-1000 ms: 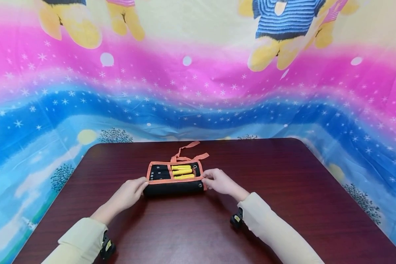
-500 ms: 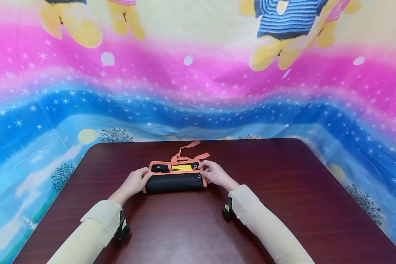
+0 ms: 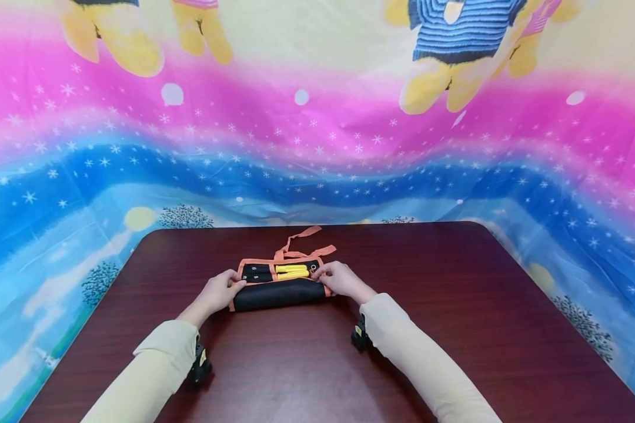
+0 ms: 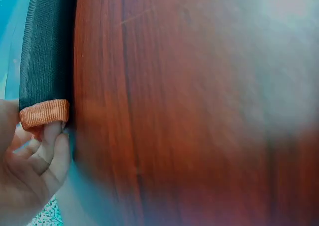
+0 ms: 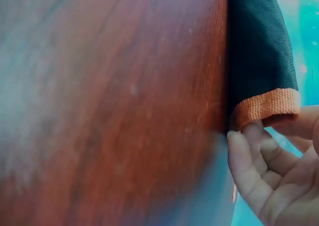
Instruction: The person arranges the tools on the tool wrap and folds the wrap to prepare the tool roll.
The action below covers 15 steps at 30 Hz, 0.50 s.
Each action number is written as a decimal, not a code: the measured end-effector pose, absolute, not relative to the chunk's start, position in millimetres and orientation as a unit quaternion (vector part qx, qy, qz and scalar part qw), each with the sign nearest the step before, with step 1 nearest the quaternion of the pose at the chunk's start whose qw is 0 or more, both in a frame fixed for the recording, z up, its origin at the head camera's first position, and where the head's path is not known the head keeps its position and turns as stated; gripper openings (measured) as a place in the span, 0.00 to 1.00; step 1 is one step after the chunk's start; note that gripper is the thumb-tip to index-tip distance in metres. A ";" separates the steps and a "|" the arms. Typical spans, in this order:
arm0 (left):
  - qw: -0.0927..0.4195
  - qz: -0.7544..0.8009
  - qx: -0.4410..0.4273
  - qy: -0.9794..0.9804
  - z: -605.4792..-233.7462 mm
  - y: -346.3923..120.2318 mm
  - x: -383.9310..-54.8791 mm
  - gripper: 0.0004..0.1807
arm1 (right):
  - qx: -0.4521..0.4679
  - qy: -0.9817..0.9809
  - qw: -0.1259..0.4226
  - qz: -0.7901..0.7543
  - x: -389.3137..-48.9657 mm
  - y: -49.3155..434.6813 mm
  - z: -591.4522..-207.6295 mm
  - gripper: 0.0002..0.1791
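Note:
A black fabric tool roll (image 3: 280, 294) with orange edging lies partly rolled up at the middle of the table. Yellow handles (image 3: 292, 271) show in its flat far section, beside black pockets (image 3: 256, 272) with white numbers. At the roll's left end, my left hand (image 3: 218, 294) grips the orange-edged corner, thumb on top. My right hand (image 3: 345, 280) holds the opposite end the same way. Both wrist views show fingers curled under the orange band (image 4: 46, 114) at each end. What lies inside the rolled part is hidden.
Two loose orange tie straps (image 3: 303, 254) trail from the far edge of the tool roll. The dark red wooden table (image 3: 428, 282) reaches back to a printed cloth backdrop (image 3: 317, 147). A black wrist camera (image 3: 201, 364) hangs under each sleeve.
Both hands have moved inward and away, turning the rolled part over more of the pockets and yellow handles. In the last half second it has eased back slightly.

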<state>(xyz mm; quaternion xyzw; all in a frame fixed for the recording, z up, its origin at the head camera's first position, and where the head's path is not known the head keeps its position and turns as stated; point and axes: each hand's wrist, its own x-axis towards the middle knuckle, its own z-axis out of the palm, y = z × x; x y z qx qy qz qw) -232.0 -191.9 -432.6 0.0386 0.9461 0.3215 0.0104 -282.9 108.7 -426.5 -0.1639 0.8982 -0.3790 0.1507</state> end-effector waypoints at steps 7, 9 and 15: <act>-0.089 0.226 0.160 0.957 -436.1 -205.2 -217.4 0.22 | -0.244 0.914 0.076 -0.316 -276.6 116.7 -415.9 0.17; -0.081 0.219 0.194 0.953 -436.6 -208.9 -213.3 0.27 | -0.284 0.906 0.083 -0.304 -273.9 117.9 -414.1 0.23; -0.028 0.179 0.250 0.951 -437.3 -215.3 -204.8 0.37 | -0.354 0.900 0.127 -0.222 -264.8 114.5 -415.2 0.33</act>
